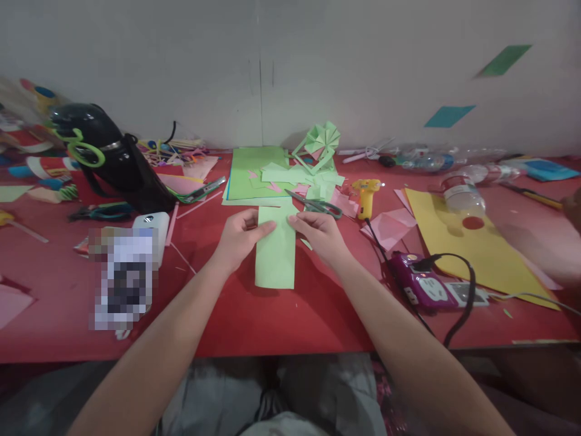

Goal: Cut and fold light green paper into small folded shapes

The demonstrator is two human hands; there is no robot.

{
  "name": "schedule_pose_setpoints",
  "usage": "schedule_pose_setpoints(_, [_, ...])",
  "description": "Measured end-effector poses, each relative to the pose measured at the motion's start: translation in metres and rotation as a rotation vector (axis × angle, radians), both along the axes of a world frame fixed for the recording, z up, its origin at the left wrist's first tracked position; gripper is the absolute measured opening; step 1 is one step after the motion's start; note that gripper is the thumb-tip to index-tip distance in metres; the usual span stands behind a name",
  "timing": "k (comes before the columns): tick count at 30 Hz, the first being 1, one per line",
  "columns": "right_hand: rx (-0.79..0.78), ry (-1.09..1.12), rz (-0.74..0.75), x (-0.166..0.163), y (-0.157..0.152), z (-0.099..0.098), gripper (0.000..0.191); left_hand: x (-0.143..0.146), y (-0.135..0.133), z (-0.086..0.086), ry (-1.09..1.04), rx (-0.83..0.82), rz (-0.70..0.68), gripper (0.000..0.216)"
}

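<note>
A light green paper strip (275,257) hangs upright between my two hands, above the red table. My left hand (242,236) pinches its left edge near the top, thumb in front. On the opposite edge, my right hand (320,233) grips the strip with thumb and fingers. Just beyond lie scissors (320,206) with dark blades, partly over green and pink paper scraps. A stack of green paper sheets (254,172) rests behind the strip. Further back stands a folded green paper piece (321,142) shaped like a pleated rosette.
A yellow glue gun (367,197) stands right of the scissors, its cord running to a purple power strip (420,284). Plastic bottles (463,197) and yellow paper (458,248) lie further right. At left are a black bottle (109,154), pliers (102,212) and a white device (157,233).
</note>
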State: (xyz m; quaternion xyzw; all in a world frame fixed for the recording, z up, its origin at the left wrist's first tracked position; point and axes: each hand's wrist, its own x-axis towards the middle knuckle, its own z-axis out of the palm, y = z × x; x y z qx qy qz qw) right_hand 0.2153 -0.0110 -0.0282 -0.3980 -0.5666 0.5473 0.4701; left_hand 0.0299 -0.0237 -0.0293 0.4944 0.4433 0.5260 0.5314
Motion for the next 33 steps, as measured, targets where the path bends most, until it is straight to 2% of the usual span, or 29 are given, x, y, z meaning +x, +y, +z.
schedule_pose_setpoints(5, [-0.007, -0.002, -0.014, 0.0, 0.001, -0.001, 0.036, -0.001, 0.001, 0.001, -0.036, -0.014, -0.02, 0.035])
schedule_pose_setpoints(11, [0.028, -0.051, -0.054, -0.002, 0.001, -0.001, 0.034, -0.009, 0.01, -0.005, 0.001, -0.012, 0.121, 0.033])
schedule_pose_setpoints(15, [0.092, -0.138, -0.083, -0.002, 0.001, -0.001, 0.035, -0.012, 0.012, -0.006, 0.055, 0.02, 0.142, 0.033])
schedule_pose_setpoints(18, [0.1, -0.156, -0.103, -0.002, 0.001, -0.002, 0.036, -0.012, 0.009, -0.001, 0.019, -0.009, 0.093, 0.035])
schedule_pose_setpoints(23, [0.089, -0.071, -0.16, 0.001, 0.003, -0.004, 0.032, -0.014, 0.006, 0.002, 0.054, -0.101, -0.14, 0.035])
schedule_pose_setpoints(29, [0.14, -0.102, -0.228, 0.004, 0.009, -0.007, 0.036, -0.013, 0.007, -0.005, 0.074, -0.099, -0.114, 0.027])
schedule_pose_setpoints(33, [0.148, -0.043, -0.256, 0.005, 0.011, -0.008, 0.033, -0.009, 0.007, -0.007, 0.002, -0.121, -0.215, 0.032])
